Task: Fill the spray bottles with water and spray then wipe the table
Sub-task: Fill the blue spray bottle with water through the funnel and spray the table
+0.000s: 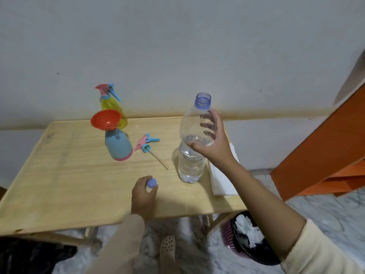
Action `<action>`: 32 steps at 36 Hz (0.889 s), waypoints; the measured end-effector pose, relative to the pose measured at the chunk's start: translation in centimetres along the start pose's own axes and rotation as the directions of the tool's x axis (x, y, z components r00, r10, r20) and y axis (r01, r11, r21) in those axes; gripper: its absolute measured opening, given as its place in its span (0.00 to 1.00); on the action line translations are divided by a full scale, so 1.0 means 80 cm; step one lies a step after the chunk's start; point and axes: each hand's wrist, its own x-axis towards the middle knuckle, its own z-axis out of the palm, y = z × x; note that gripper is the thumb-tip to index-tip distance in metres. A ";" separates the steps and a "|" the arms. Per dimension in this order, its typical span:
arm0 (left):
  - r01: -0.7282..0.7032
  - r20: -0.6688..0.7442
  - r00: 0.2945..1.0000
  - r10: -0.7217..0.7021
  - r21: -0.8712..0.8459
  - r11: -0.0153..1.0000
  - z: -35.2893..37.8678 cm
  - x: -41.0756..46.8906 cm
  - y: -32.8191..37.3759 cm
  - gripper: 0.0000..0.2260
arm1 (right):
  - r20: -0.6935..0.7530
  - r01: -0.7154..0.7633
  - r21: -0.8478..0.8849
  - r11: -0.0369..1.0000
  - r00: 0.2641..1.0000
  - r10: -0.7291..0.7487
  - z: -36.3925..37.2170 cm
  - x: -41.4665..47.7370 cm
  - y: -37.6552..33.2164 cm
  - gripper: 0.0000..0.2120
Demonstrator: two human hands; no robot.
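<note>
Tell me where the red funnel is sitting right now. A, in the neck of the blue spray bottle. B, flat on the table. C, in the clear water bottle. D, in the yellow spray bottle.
A: the red funnel stands in the open top of the blue spray bottle, whose sprayer head lies beside it on the table.

The red funnel [106,119] hides part of the yellow spray bottle [110,103] behind it.
</note>
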 end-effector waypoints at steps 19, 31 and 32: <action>-0.297 -0.050 0.955 0.293 -0.184 0.937 -0.043 0.002 0.161 0.24 | 0.095 -0.084 0.075 0.994 0.993 0.076 -0.005 -0.023 0.018 0.52; -0.434 0.093 0.883 0.461 -0.216 0.875 -0.018 -0.004 0.259 0.41 | 0.051 -0.118 -0.085 0.989 0.991 0.123 0.019 -0.042 0.061 0.51; -0.436 0.097 0.881 0.462 -0.207 0.876 -0.018 -0.001 0.259 0.41 | 0.036 -0.135 -0.083 0.987 0.990 0.139 0.020 -0.040 0.062 0.50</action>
